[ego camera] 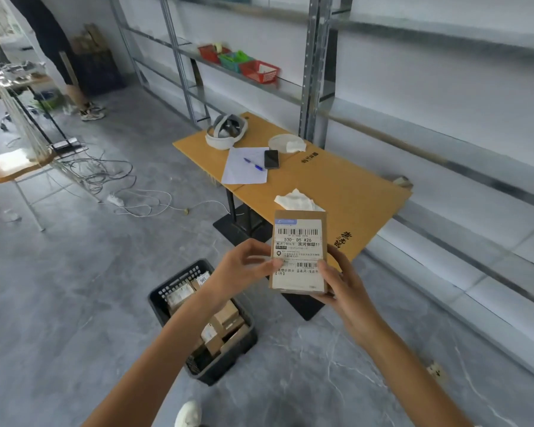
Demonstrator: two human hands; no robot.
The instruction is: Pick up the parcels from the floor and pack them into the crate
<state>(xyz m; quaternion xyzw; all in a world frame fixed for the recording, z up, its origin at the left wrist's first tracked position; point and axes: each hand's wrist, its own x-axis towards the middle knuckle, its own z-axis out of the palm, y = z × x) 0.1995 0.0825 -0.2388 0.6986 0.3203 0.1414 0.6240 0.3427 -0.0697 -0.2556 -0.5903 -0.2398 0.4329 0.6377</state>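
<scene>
Holding the parcel (pixel 299 251) upright with its label facing the camera, both hands share it. The left hand (pixel 244 266) pinches the left edge with curled fingertips, and the right hand (pixel 342 285) cups the lower right corner, thumb on the label and fingers behind. Both grips are low on a flat, tall packet, so I judge it may tip or slide out once one hand lets go. The crate (pixel 225 368) stands on the floor at seven o'clock from the parcel, partly hidden by the left forearm, and is crowded with packed boxes (pixel 225 315) standing on edge. A packet dropped from this height could land on top of them and bounce out, or jam crosswise. The only gap I can make out is a dark one at the crate's near end, so a careless aim would miss it. A pale shoe (pixel 188 412) at six o'clock is close enough to nudge the crate. At four o'clock a small brown item (pixel 435 369) lies on the floor, too small to tell if it is a parcel, and it could be overlooked. Farther off, at one o'clock, the table (pixel 352 192) edge and its crumpled tissue (pixel 296 200) lie just behind the parcel, where a swing could clip them. Loose cables (pixel 105 174) at ten o'clock could catch a foot.
</scene>
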